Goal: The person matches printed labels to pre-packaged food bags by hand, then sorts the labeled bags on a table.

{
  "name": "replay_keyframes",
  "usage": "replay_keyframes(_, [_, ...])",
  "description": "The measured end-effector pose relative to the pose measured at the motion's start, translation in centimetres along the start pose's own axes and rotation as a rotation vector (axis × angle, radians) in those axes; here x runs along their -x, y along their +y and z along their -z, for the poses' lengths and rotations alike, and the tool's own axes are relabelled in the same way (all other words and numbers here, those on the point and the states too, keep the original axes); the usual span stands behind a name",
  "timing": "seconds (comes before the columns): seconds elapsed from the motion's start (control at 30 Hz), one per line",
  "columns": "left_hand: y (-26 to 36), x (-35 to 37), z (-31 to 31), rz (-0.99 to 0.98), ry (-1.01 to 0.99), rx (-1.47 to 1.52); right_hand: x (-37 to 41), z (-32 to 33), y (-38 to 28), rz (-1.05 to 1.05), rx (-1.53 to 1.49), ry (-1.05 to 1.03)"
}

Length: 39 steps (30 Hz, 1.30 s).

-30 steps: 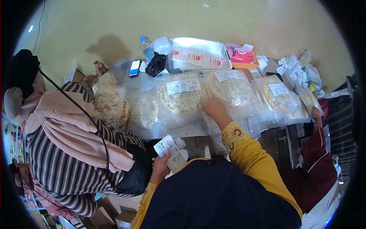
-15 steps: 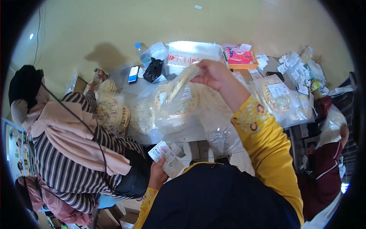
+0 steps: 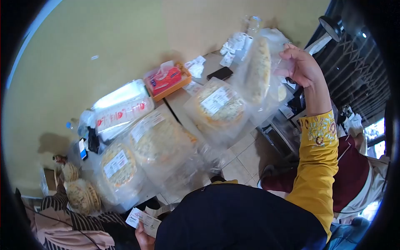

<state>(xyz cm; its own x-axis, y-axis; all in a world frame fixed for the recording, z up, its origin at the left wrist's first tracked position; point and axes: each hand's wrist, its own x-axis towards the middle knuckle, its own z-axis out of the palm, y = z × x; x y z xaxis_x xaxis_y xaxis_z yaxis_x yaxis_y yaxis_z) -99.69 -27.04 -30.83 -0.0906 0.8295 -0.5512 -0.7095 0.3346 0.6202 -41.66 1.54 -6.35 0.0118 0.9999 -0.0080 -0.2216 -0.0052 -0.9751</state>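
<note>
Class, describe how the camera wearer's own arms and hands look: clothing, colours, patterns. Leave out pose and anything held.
The right hand is bare, with no glove. The right sleeve is long and mustard yellow; its cuff carries a flowery pattern in red and white. The left hand is also bare, mostly cut off at the picture's bottom edge, its sleeve hidden.
</note>
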Motion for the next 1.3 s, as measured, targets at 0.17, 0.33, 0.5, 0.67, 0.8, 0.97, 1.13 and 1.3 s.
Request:
replay_keyframes(0.17, [-1.7,-1.6,2.3,0.202,0.247,-0.764,-2.0,9.5,2.5,-0.051,0.15,0.211])
replay_keyframes(0.33, [-4.3,-4.0,-0.4,0.036,0.223,-0.376,-3.8,14.6,6.4,0.035,-0.146,0.264])
replay_keyframes(0.5, [-3.9,-4.2,-1.6,0.118,0.325,-0.439,-4.1,24.0,20.6,-0.09,-0.331,0.479])
replay_keyframes(0.67, [-4.0,-2.9,-5.2,0.1,0.409,-0.691,-1.3,26.8,31.0,-0.221,-0.206,0.51])
replay_keyframes(0.8, [-4.1,-2.7,-5.4,0.137,0.234,-0.335,-1.9,27.8,30.6,-0.252,-0.085,0.429])
replay_keyframes(0.97, [-2.4,-1.4,-8.1,0.012,0.255,-0.267,-4.0,28.4,27.9,-0.62,0.687,0.497])
replay_keyframes(1.13, [-0.7,-1.4,-3.6,-0.122,0.044,0.021,-6.5,18.9,21.4,-0.079,1.538,0.474])
replay_keyframes(1.3, [0.1,-0.6,0.9,-0.206,0.117,0.059,-3.7,-8.9,17.1,0.234,0.665,-0.131])
